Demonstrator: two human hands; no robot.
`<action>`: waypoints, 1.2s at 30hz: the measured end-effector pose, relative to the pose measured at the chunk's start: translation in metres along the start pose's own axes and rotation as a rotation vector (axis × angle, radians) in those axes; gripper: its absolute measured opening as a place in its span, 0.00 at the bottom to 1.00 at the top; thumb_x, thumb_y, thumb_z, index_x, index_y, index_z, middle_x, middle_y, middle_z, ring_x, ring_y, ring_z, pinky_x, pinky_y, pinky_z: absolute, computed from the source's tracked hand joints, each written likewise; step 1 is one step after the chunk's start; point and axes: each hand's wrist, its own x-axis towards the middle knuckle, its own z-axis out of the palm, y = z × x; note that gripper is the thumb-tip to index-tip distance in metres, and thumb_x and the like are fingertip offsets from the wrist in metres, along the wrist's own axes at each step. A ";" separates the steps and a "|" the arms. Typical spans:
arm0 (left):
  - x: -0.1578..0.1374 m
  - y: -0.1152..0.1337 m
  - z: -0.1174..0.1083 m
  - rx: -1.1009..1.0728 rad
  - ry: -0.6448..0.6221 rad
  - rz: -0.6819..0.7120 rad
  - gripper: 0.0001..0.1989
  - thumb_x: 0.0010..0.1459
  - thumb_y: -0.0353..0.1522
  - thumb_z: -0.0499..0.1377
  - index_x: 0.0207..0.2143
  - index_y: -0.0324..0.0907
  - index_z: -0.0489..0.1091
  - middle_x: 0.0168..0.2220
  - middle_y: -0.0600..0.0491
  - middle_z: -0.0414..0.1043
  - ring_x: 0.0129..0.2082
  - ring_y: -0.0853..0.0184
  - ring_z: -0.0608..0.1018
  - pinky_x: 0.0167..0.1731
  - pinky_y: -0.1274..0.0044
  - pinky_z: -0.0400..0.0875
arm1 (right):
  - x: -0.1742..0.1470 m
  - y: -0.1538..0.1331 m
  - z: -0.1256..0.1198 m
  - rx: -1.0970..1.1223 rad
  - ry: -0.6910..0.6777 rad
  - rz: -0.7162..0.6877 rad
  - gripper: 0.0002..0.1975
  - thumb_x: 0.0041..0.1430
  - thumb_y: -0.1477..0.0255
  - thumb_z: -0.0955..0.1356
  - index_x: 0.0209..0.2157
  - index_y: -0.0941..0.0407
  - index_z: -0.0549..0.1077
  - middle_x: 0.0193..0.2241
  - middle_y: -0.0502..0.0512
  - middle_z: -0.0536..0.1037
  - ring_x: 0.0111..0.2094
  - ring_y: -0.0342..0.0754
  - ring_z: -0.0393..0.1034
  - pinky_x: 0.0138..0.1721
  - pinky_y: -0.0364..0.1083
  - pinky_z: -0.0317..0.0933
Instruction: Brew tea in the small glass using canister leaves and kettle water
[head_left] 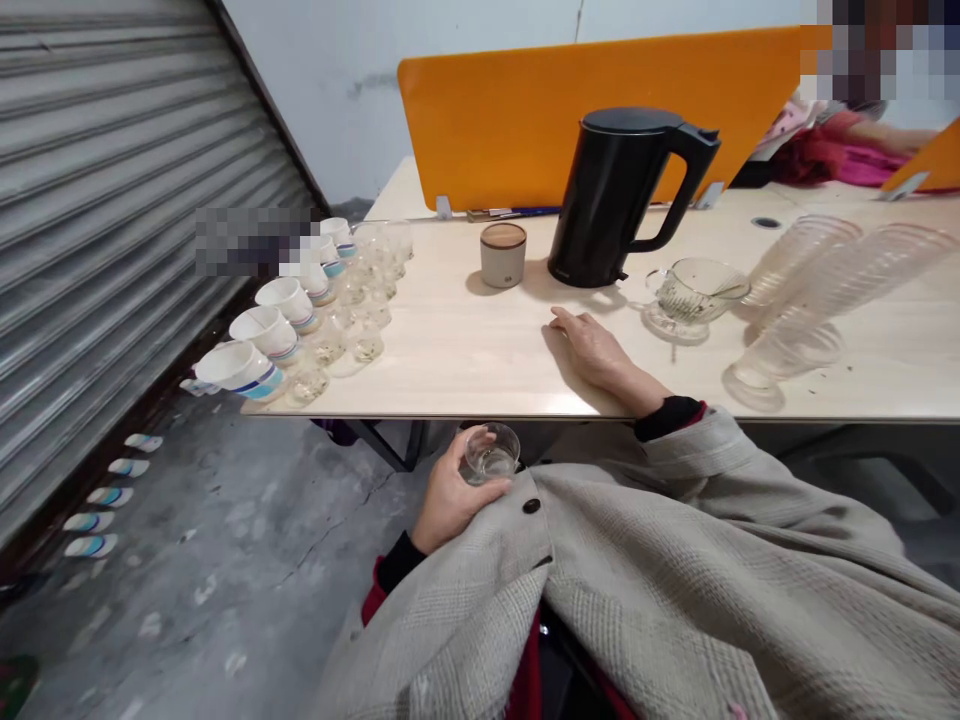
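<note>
My left hand (454, 495) is wrapped round a small clear cup (493, 462), held upright in front of my coat, just below the table's front edge. On the table lies my right hand (596, 352), palm down, fingers loosely stretched out to the left with nothing in them. Beyond it stand a black electric kettle (604, 200), its handle to the right, and a grey canister (502, 262) with a wooden lid. To its right is a clear glass cup (697, 290) on a glass saucer (671, 325), with dark leaf-like bits inside.
Stacks of clear plastic cups (855, 280) lie on the right of the table (450, 370). Striped paper cups (240, 370) and clear cups (307, 380) line the left edge. An orange divider (510, 130) stands behind. Another person's arm (870, 132) shows at upper right.
</note>
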 end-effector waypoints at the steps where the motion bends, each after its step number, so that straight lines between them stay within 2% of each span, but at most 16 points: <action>1: 0.003 -0.004 0.001 -0.005 0.001 0.002 0.37 0.48 0.37 0.75 0.60 0.44 0.69 0.59 0.42 0.79 0.60 0.51 0.80 0.65 0.55 0.70 | -0.002 -0.001 0.000 0.008 0.010 -0.004 0.29 0.70 0.71 0.58 0.69 0.65 0.65 0.55 0.72 0.80 0.54 0.64 0.71 0.55 0.61 0.68; 6: 0.016 -0.021 0.003 -0.020 -0.005 0.017 0.38 0.46 0.38 0.76 0.59 0.42 0.70 0.59 0.40 0.79 0.59 0.50 0.80 0.64 0.55 0.71 | -0.006 -0.002 0.000 0.100 0.040 0.004 0.26 0.69 0.71 0.59 0.65 0.62 0.69 0.51 0.69 0.82 0.54 0.64 0.72 0.55 0.63 0.68; 10: 0.020 -0.027 0.003 -0.023 -0.011 0.035 0.38 0.47 0.37 0.76 0.60 0.43 0.70 0.59 0.41 0.79 0.60 0.51 0.80 0.64 0.57 0.71 | -0.021 -0.025 -0.012 0.383 0.002 -0.076 0.25 0.66 0.73 0.60 0.63 0.56 0.69 0.46 0.61 0.84 0.51 0.57 0.76 0.60 0.61 0.67; 12: 0.020 -0.026 0.004 0.001 -0.003 0.047 0.37 0.47 0.36 0.76 0.59 0.44 0.70 0.58 0.42 0.80 0.60 0.51 0.81 0.64 0.57 0.72 | -0.037 -0.050 -0.022 0.598 -0.086 -0.113 0.25 0.67 0.74 0.60 0.64 0.53 0.67 0.49 0.58 0.84 0.54 0.53 0.76 0.63 0.60 0.65; 14: 0.019 -0.024 0.005 0.035 0.010 0.065 0.35 0.47 0.34 0.76 0.58 0.44 0.71 0.57 0.43 0.80 0.59 0.52 0.81 0.63 0.56 0.72 | -0.053 -0.078 -0.029 0.784 -0.235 -0.111 0.24 0.69 0.73 0.61 0.65 0.51 0.66 0.53 0.57 0.82 0.57 0.51 0.75 0.63 0.59 0.65; 16: 0.018 -0.023 0.006 0.065 0.021 0.083 0.34 0.48 0.32 0.75 0.57 0.45 0.72 0.57 0.44 0.80 0.58 0.52 0.81 0.62 0.57 0.73 | -0.066 -0.102 -0.030 0.875 -0.366 -0.147 0.24 0.71 0.72 0.60 0.67 0.50 0.64 0.55 0.57 0.82 0.58 0.50 0.75 0.62 0.57 0.66; 18: 0.017 -0.024 0.007 0.103 0.033 0.103 0.34 0.47 0.33 0.75 0.57 0.45 0.72 0.56 0.45 0.80 0.57 0.52 0.81 0.60 0.58 0.75 | -0.074 -0.119 -0.024 0.806 -0.453 -0.209 0.23 0.71 0.74 0.59 0.65 0.50 0.66 0.56 0.57 0.81 0.58 0.51 0.75 0.61 0.56 0.68; 21: 0.016 -0.029 0.006 0.218 0.095 0.151 0.35 0.45 0.34 0.77 0.57 0.46 0.73 0.55 0.46 0.81 0.55 0.52 0.82 0.57 0.60 0.76 | -0.078 -0.135 -0.011 0.417 -0.554 -0.278 0.21 0.67 0.78 0.61 0.59 0.56 0.72 0.53 0.64 0.81 0.53 0.56 0.76 0.55 0.56 0.69; 23: 0.014 -0.033 0.005 0.305 0.144 0.192 0.34 0.46 0.35 0.76 0.56 0.45 0.73 0.55 0.46 0.81 0.54 0.52 0.82 0.57 0.60 0.76 | -0.077 -0.142 -0.006 0.185 -0.641 -0.345 0.18 0.68 0.76 0.63 0.57 0.60 0.73 0.52 0.69 0.80 0.51 0.59 0.76 0.52 0.57 0.69; 24: 0.014 -0.034 0.005 0.341 0.156 0.212 0.32 0.48 0.35 0.74 0.57 0.45 0.73 0.55 0.46 0.81 0.55 0.53 0.82 0.57 0.61 0.76 | -0.075 -0.145 -0.005 0.122 -0.687 -0.388 0.18 0.70 0.72 0.64 0.57 0.61 0.73 0.53 0.71 0.79 0.51 0.61 0.75 0.52 0.58 0.69; 25: 0.013 -0.035 0.004 0.372 0.159 0.230 0.31 0.50 0.36 0.73 0.57 0.45 0.73 0.56 0.46 0.81 0.55 0.53 0.81 0.58 0.61 0.75 | -0.073 -0.148 -0.004 0.089 -0.730 -0.434 0.20 0.71 0.65 0.66 0.58 0.63 0.72 0.53 0.73 0.78 0.51 0.62 0.75 0.53 0.59 0.68; 27: 0.013 -0.038 0.003 0.420 0.152 0.258 0.29 0.53 0.37 0.72 0.57 0.45 0.73 0.57 0.46 0.80 0.55 0.54 0.81 0.58 0.62 0.75 | -0.069 -0.152 -0.001 0.047 -0.801 -0.492 0.32 0.69 0.50 0.68 0.58 0.64 0.71 0.53 0.75 0.78 0.50 0.64 0.75 0.53 0.59 0.68; 29: 0.013 -0.042 0.003 0.459 0.137 0.283 0.29 0.54 0.37 0.70 0.58 0.45 0.72 0.56 0.46 0.80 0.55 0.54 0.81 0.58 0.62 0.75 | -0.063 -0.154 0.003 -0.012 -0.882 -0.499 0.39 0.66 0.42 0.68 0.57 0.65 0.73 0.51 0.75 0.79 0.48 0.64 0.76 0.50 0.57 0.68; 33: 0.016 -0.052 0.005 0.485 0.108 0.319 0.27 0.54 0.35 0.68 0.57 0.43 0.73 0.53 0.45 0.82 0.51 0.54 0.82 0.54 0.61 0.77 | -0.053 -0.153 0.015 -0.061 -1.061 -0.502 0.37 0.68 0.41 0.65 0.49 0.64 0.78 0.46 0.72 0.82 0.43 0.61 0.78 0.44 0.53 0.67; 36: 0.016 -0.056 0.005 0.449 0.107 0.320 0.25 0.56 0.33 0.65 0.57 0.43 0.73 0.54 0.45 0.81 0.53 0.55 0.82 0.56 0.61 0.76 | -0.051 -0.154 0.016 -0.024 -1.056 -0.525 0.33 0.70 0.44 0.64 0.48 0.63 0.79 0.45 0.70 0.83 0.42 0.60 0.79 0.43 0.52 0.67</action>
